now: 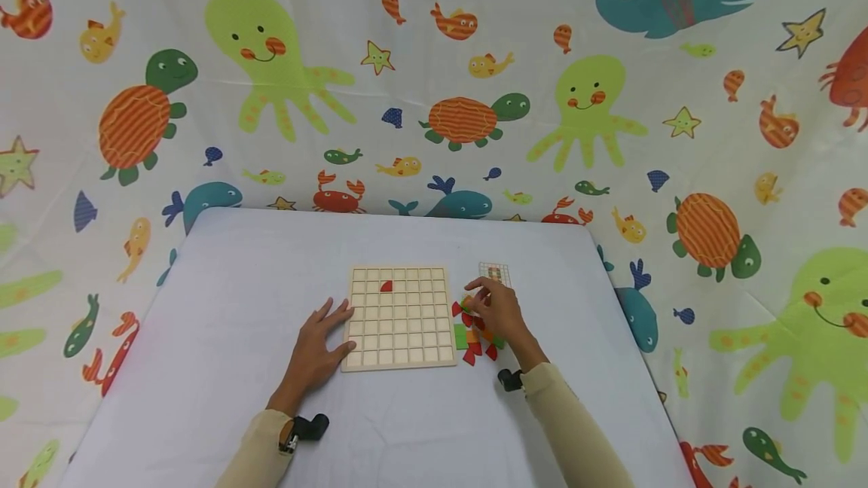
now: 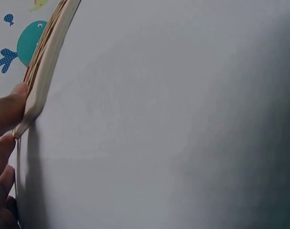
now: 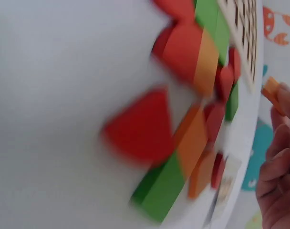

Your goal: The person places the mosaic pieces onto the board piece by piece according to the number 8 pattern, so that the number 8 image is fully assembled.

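A square wooden grid board (image 1: 398,367) lies on the white table, with one red quarter-round piece (image 1: 386,287) in a cell of its second row from the top. My left hand (image 1: 313,352) rests at the board's left edge, fingers spread; the left wrist view shows the thumb (image 2: 11,109) touching the frame. Over the loose pieces to the right of the board, my right hand (image 1: 503,315) pinches a small orange block (image 3: 270,91) between thumb and fingers. In the right wrist view this block is raised above the table.
Several red, green and orange pieces lie in a pile beside the board's right edge, among them a red wedge (image 3: 142,126) and a green block (image 3: 161,191). Behind the right hand lies a gridded pattern card (image 1: 494,271). A sea-animal cloth (image 1: 407,111) hangs behind the table.
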`<state>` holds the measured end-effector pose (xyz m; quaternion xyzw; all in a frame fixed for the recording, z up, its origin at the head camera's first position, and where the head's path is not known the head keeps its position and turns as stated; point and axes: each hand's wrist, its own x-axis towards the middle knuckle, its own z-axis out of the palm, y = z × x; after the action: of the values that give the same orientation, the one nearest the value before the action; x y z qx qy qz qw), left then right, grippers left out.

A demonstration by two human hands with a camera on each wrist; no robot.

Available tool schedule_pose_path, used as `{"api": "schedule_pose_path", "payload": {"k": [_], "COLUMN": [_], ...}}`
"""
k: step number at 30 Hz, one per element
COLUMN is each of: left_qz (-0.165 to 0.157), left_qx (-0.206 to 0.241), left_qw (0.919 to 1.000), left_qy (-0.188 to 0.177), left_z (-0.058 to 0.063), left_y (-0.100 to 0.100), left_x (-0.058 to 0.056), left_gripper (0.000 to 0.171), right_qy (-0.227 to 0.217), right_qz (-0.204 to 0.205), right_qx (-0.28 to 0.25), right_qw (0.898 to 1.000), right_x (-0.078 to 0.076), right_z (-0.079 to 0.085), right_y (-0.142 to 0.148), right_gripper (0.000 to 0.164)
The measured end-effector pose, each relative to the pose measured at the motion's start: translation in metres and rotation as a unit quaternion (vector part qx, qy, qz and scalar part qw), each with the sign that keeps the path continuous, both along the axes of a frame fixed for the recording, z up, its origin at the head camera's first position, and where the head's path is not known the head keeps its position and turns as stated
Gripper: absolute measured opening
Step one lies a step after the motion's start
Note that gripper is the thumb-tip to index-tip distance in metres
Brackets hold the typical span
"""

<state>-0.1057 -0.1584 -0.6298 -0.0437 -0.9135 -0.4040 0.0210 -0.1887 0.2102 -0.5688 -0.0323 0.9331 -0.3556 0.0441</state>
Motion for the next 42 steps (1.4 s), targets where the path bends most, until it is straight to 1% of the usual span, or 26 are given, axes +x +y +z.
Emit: {"api": "schedule_pose_path", "payload": {"k": [5, 9, 13, 17, 19, 22, 25, 30, 38, 42], "left_qz": [0.000, 0.000, 0.002, 0.008, 0.009, 0.008, 0.005, 0.006, 0.000, -0.001], "left_qx": [-0.004, 0.000, 0.002, -0.002, -0.001, 0.002, 0.003, -0.002, 0.009, 0.010], "left_qw": [1.0000, 1.0000, 1.0000, 0.9999, 0.9999, 1.0000, 1.0000, 0.9999, 0.9999, 0.9998], "left_qy": [-0.002, -0.001, -0.001, 0.007, 0.008, 0.004, -0.007, -0.010, 0.011, 0.015], "left_z": [0.000, 0.000, -0.001, -0.001, -0.001, -0.001, 0.000, 0.000, 0.001, 0.001], "left_y": [0.000, 0.000, 0.000, -0.001, -0.001, 0.000, 0.000, 0.000, 0.000, -0.001], "left_x": [0.000, 0.001, 0.003, 0.004, 0.005, 0.005, 0.004, 0.003, 0.001, 0.001], "left_gripper": [0.069, 0.069, 0.069, 0.069, 0.069, 0.069, 0.069, 0.070, 0.068, 0.068], "right_qy": [0.027, 0.026, 0.028, 0.031, 0.024, 0.006, -0.005, 0.002, -0.004, -0.013], "right_qz": [0.020, 0.030, 0.037, 0.048, 0.044, 0.028, 0.013, 0.013, 0.005, 0.007], "right_qx": [-0.035, -0.066, -0.064, -0.061, -0.063, -0.060, -0.046, -0.031, -0.010, -0.013], "right_qw": [0.999, 0.997, 0.997, 0.996, 0.997, 0.998, 0.999, 0.999, 1.000, 1.000], "right_x": [-0.002, -0.005, -0.013, -0.022, -0.026, -0.031, -0.034, -0.036, -0.037, -0.037], "right_z": [0.002, 0.002, -0.002, -0.008, -0.011, -0.015, -0.019, -0.021, -0.025, -0.021], "right_y": [-0.025, -0.048, -0.071, -0.091, -0.100, -0.112, -0.121, -0.130, -0.137, -0.136], "right_gripper": [0.013, 0.014, 0.014, 0.012, 0.012, 0.011, 0.011, 0.010, 0.008, 0.009]}}
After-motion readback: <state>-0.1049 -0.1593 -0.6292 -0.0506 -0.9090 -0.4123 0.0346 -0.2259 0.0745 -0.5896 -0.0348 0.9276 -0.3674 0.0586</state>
